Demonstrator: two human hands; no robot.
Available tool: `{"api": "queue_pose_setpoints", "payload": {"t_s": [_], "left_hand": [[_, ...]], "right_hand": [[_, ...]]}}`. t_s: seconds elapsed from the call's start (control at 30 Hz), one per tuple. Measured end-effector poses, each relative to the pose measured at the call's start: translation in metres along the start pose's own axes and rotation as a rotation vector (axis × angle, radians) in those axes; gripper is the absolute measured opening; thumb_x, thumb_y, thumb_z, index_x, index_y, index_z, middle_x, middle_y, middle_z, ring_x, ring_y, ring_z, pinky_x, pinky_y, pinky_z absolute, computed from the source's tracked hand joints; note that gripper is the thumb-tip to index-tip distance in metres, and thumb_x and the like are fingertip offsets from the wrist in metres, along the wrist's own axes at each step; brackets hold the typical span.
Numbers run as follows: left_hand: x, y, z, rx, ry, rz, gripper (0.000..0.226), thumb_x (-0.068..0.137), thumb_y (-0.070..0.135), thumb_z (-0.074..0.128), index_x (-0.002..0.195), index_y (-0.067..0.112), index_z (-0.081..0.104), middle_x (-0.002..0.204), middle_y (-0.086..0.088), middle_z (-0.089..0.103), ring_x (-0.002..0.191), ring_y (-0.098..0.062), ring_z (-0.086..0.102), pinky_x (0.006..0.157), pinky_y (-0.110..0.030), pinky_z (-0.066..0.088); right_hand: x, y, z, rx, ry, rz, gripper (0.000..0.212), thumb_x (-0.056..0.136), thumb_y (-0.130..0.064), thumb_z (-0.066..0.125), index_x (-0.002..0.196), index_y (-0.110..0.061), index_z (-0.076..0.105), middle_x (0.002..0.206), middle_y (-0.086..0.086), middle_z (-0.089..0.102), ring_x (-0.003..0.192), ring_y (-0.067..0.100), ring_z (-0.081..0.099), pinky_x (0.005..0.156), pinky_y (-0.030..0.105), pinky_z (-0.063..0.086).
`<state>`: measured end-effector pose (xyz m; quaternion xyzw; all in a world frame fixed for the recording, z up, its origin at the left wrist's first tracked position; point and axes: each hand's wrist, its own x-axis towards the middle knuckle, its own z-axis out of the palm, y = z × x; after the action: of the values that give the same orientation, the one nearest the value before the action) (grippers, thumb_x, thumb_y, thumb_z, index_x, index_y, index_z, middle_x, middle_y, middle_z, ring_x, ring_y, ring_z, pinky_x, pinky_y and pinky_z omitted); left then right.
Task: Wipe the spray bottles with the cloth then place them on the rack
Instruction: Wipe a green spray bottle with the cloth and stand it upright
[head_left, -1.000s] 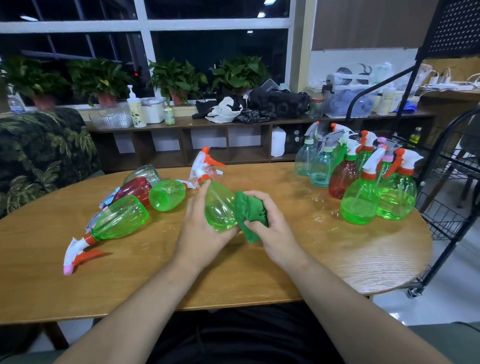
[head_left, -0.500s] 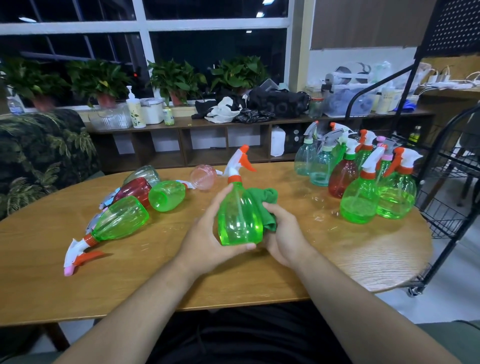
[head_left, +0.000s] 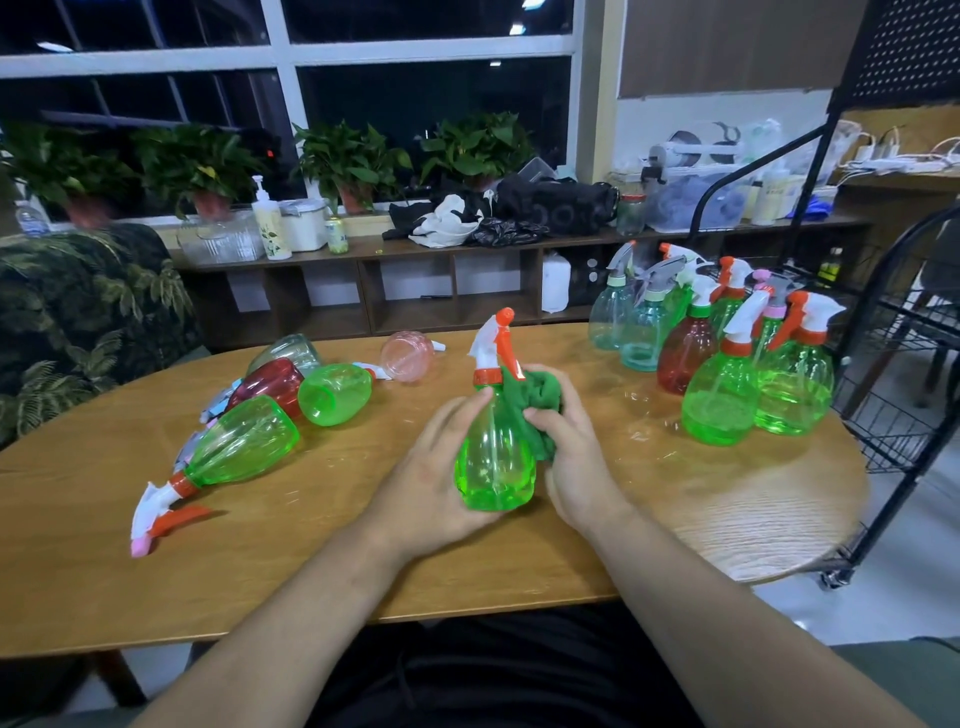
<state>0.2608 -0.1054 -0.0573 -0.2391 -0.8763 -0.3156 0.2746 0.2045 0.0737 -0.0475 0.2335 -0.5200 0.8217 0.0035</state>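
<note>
A clear green spray bottle (head_left: 493, 462) with a white and orange trigger head stands upright over the middle of the wooden table (head_left: 311, 561). My left hand (head_left: 431, 483) grips its left side. My right hand (head_left: 571, 452) presses a bunched green cloth (head_left: 535, 395) against the bottle's right shoulder and neck. Several more spray bottles lie on their sides at the left, among them a green one (head_left: 239, 441) and a red one (head_left: 270, 382). Another group stands upright at the right (head_left: 727, 384). The black wire rack (head_left: 904, 364) stands beyond the table's right edge.
A pink bottle (head_left: 408, 356) lies behind the held one. A low wooden shelf (head_left: 447, 280) with potted plants, bags and containers runs along the window. A leaf-patterned sofa (head_left: 88, 317) sits at the far left.
The held green bottle has turned from lying with its base toward me to standing upright. The cloth has moved from its base up its right side to the neck.
</note>
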Motion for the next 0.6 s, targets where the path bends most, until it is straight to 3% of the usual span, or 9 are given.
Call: {"api": "queue_pose_setpoints", "payload": {"t_s": [0.2,0.33,0.47,0.53,0.6], "left_hand": [[0.001,-0.003,0.0,0.012,0.148,-0.125,0.117,0.068,0.046,0.098,0.164,0.02,0.036,0.152,0.002,0.046,0.144,-0.006,0.045,0.119,-0.016,0.031],[0.002,-0.009,-0.005,-0.012,0.268,-0.256,0.121,0.063,0.048,0.099,0.163,0.024,0.035,0.148,0.009,0.048,0.138,0.01,0.04,0.114,-0.006,0.026],[0.003,-0.011,-0.006,-0.05,0.343,-0.325,0.118,0.064,0.044,0.099,0.162,0.028,0.036,0.145,0.012,0.046,0.131,0.015,0.04,0.108,0.002,0.023],[0.003,-0.011,-0.006,-0.067,0.346,-0.331,0.117,0.064,0.046,0.1,0.161,0.032,0.036,0.142,0.013,0.047,0.13,0.02,0.038,0.107,0.001,0.025],[0.003,-0.011,-0.008,-0.072,0.322,-0.319,0.118,0.063,0.045,0.101,0.161,0.036,0.036,0.144,0.012,0.047,0.135,0.012,0.043,0.11,-0.003,0.028]], "right_hand": [[-0.006,0.003,-0.001,-0.227,-0.091,-0.1,0.05,0.086,-0.001,0.057,0.132,-0.022,0.063,0.128,0.004,0.064,0.117,0.02,0.06,0.105,0.043,0.049],[-0.008,0.005,0.0,-0.291,-0.151,-0.087,0.053,0.084,0.002,0.057,0.132,-0.021,0.062,0.12,0.0,0.063,0.106,0.017,0.06,0.092,0.045,0.054],[-0.009,0.004,0.002,-0.262,-0.147,-0.045,0.054,0.083,0.002,0.058,0.129,-0.025,0.064,0.115,-0.001,0.066,0.103,0.014,0.061,0.088,0.032,0.053],[-0.008,0.004,0.003,-0.225,-0.136,-0.012,0.053,0.085,-0.001,0.057,0.131,-0.025,0.064,0.12,0.001,0.067,0.107,0.017,0.062,0.091,0.037,0.054],[-0.006,0.006,0.004,-0.154,-0.121,0.028,0.051,0.086,-0.003,0.056,0.132,-0.024,0.065,0.125,0.006,0.068,0.113,0.023,0.063,0.096,0.044,0.053]]}}
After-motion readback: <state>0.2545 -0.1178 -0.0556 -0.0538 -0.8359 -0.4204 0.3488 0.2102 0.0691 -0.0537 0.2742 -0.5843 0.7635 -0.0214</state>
